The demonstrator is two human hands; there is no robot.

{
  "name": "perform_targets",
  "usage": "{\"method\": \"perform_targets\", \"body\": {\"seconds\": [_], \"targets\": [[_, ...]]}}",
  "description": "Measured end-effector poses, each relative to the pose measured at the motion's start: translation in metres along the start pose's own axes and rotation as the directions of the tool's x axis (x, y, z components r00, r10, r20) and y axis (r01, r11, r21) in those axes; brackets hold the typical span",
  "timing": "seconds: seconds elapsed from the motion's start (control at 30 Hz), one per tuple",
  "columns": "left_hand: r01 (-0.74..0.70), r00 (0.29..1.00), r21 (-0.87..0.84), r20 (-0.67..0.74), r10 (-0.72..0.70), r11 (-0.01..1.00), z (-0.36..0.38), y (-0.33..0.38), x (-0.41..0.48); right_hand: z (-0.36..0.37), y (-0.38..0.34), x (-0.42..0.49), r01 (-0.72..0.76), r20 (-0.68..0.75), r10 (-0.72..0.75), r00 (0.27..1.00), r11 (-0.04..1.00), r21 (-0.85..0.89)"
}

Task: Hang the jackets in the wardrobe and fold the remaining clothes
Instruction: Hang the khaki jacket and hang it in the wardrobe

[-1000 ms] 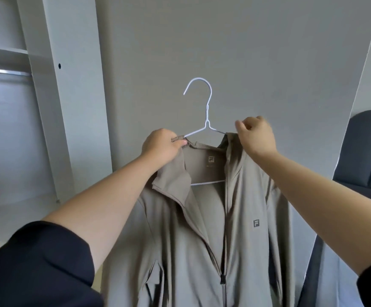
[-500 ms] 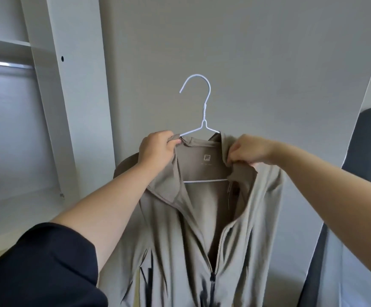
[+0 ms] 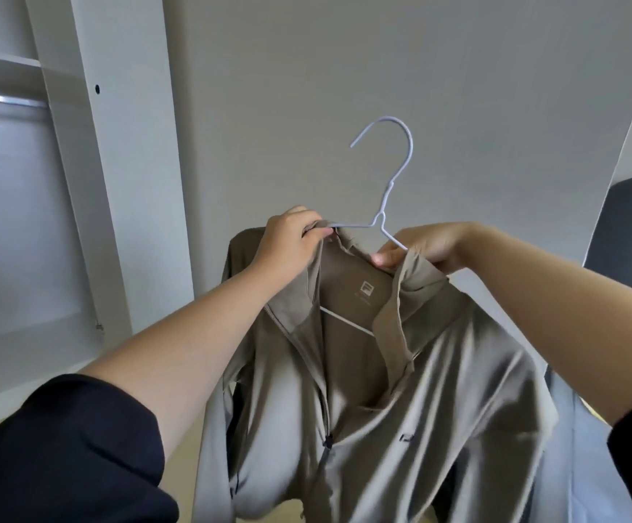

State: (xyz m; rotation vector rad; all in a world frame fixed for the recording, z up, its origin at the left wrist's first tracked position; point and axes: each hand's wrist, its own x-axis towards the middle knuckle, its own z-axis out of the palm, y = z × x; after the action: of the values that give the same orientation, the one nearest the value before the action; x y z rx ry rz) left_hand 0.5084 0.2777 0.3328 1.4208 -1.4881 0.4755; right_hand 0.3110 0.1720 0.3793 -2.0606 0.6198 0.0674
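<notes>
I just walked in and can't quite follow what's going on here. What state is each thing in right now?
Jacket: on the hanger, zip partly open, held up in the air.
Hanger: tilted, hook free, not on any rail.
Left hand: pinching the collar at the hanger's shoulder.
Right hand: gripping the collar on the other side.
Wardrobe rail: nothing hangs on the part in view.

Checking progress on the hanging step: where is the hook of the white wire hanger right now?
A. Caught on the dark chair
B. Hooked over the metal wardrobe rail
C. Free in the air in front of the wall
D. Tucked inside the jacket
C: the white wire hanger has its hook free against the bare wall, while the metal wardrobe rail sits far left; both hands grip the taupe zip-up jacket at its collar.
</notes>
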Motion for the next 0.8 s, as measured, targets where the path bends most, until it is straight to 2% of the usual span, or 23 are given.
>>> {"method": "perform_targets", "body": {"seconds": [0.03,0.07,0.13,0.2,0.27,0.3,0.33,0.37,0.4,0.43,0.47,0.53,0.6,0.7,0.8], "targets": [[-0.017,1.0,-0.004,0.019,0.017,1.0,0.001,0.002,-0.001,0.003,0.0,0.0,0.017,0.065,-0.015,0.998,0.999,-0.029],[-0.035,0.999,-0.009,0.038,0.035,0.999,0.001,0.003,-0.001,0.005,0.0,0.001,0.042,0.058,-0.037,0.998,0.995,-0.093],[-0.049,0.995,0.002,0.09,0.048,0.999,0.001,0.001,-0.005,0.009,0.0,0.005,0.117,-0.119,-0.144,0.982,0.972,-0.205],[-0.047,0.986,0.045,0.159,0.04,0.998,0.0,-0.005,-0.008,0.007,-0.004,0.008,0.253,-0.362,-0.273,0.891,0.962,-0.103],[-0.052,0.976,0.066,0.214,0.037,0.996,0.001,-0.004,-0.013,0.003,-0.012,0.009,0.457,-0.554,-0.358,0.751,0.888,0.046],[-0.048,0.976,0.064,0.217,0.033,0.997,0.003,-0.001,-0.013,0.001,-0.015,0.01,0.533,-0.594,-0.377,0.711,0.839,0.106],[-0.038,0.979,0.056,0.201,0.026,0.998,0.005,0.001,-0.013,0.002,-0.019,0.011,0.568,-0.588,-0.394,0.707,0.811,0.14],[-0.017,0.984,0.048,0.176,0.008,0.999,0.007,0.003,-0.011,0.003,-0.02,0.013,0.536,-0.534,-0.396,0.746,0.834,0.13],[0.02,0.988,0.04,0.15,-0.026,0.999,0.008,0.003,-0.01,0.007,-0.02,0.014,0.436,-0.448,-0.369,0.814,0.899,0.051],[0.073,0.989,0.035,0.127,-0.077,0.997,0.008,0.001,-0.009,0.01,-0.019,0.014,0.302,-0.369,-0.31,0.876,0.95,-0.082],[0.131,0.986,0.028,0.103,-0.134,0.991,0.006,-0.002,-0.007,0.012,-0.016,0.014,0.184,-0.344,-0.245,0.907,0.962,-0.201],[0.24,0.968,0.034,0.068,-0.242,0.97,0.003,-0.011,-0.007,0.008,-0.008,0.011,0.076,-0.451,-0.176,0.875,0.97,-0.231],[0.309,0.947,0.071,0.066,-0.313,0.949,0.003,-0.016,-0.009,0.001,-0.002,0.005,0.08,-0.554,-0.163,0.816,0.982,-0.172],[0.411,0.906,0.12,0.062,-0.42,0.904,0.003,-0.018,-0.007,0.003,0.009,-0.002,-0.042,-0.595,-0.103,0.797,0.973,-0.225],[0.513,0.855,0.123,0.017,-0.518,0.85,0.003,-0.018,-0.004,0.006,0.02,-0.003,-0.188,-0.616,-0.07,0.785,0.92,-0.345]]}}
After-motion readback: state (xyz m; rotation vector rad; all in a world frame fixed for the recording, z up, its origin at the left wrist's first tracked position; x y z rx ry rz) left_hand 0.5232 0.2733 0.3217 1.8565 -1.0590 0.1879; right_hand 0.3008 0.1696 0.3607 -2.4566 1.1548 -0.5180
